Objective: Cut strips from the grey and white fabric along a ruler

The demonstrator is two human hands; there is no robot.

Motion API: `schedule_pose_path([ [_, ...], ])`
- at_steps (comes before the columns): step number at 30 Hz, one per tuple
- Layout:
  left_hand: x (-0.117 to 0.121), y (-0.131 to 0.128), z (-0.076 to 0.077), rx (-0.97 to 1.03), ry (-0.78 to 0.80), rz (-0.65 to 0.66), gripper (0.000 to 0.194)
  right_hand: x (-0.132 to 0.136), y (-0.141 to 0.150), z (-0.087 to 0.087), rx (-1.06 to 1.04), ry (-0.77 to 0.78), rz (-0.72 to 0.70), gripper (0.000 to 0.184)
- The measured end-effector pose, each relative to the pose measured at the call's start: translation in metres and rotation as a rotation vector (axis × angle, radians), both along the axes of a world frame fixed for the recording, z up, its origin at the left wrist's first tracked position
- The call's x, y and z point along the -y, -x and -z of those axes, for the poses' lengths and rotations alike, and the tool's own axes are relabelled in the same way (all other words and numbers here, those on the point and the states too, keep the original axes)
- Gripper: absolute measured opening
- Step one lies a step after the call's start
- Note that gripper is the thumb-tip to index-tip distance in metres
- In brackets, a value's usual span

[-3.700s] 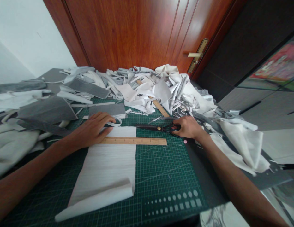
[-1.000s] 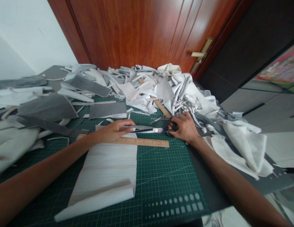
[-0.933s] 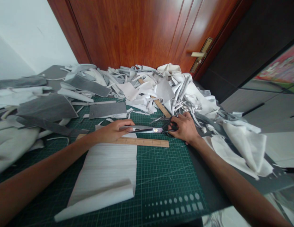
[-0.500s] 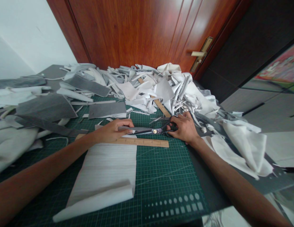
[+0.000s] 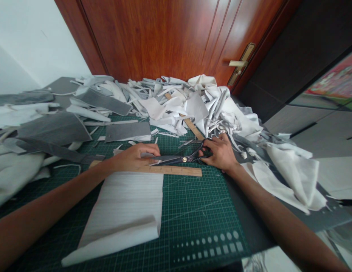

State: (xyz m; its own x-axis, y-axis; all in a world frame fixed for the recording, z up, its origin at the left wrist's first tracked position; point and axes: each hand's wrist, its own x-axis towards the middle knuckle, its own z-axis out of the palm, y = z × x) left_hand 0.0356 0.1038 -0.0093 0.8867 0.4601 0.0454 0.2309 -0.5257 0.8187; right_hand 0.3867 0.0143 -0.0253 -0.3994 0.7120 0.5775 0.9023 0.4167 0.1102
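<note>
A sheet of off-white, faintly striped fabric [image 5: 130,200] lies on the green cutting mat [image 5: 198,204], its near edge curled over. Across its far part rests a wooden ruler [image 5: 178,171]. Black-handled scissors [image 5: 185,159] lie low just beyond the ruler, blades pointing left. The handle loops are in my right hand [image 5: 221,153], fingers wrapped round them. My left hand [image 5: 137,155] has its fingers closed at the fabric's far edge, beside the blade tips. Those fingers partly hide the edge and the tips.
A heap of white and grey fabric scraps [image 5: 170,107] spreads along the back, with another wooden ruler [image 5: 194,128] partly under it. Grey pieces [image 5: 127,131] lie at left. More off-white cloth [image 5: 295,173] is at right. A wooden door [image 5: 153,37] stands behind.
The scissors have moved slightly left, their tips closer to my left fingers. The strip of fabric that showed along the blades beyond the ruler is now mostly out of sight.
</note>
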Motion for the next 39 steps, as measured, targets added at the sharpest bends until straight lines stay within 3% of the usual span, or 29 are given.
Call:
schedule_pose_path([
  [7,-0.004,0.001,0.005,0.025,0.006,0.026,0.047,0.000,0.001,-0.001,0.006,-0.015,-0.003,0.021],
  [17,0.004,-0.002,-0.009,-0.010,0.072,-0.004,0.054,0.002,0.000,-0.005,0.009,0.070,0.031,0.023],
  [39,0.005,-0.001,-0.011,-0.044,0.048,0.006,0.034,0.001,-0.001,-0.004,0.013,0.071,0.018,0.027],
])
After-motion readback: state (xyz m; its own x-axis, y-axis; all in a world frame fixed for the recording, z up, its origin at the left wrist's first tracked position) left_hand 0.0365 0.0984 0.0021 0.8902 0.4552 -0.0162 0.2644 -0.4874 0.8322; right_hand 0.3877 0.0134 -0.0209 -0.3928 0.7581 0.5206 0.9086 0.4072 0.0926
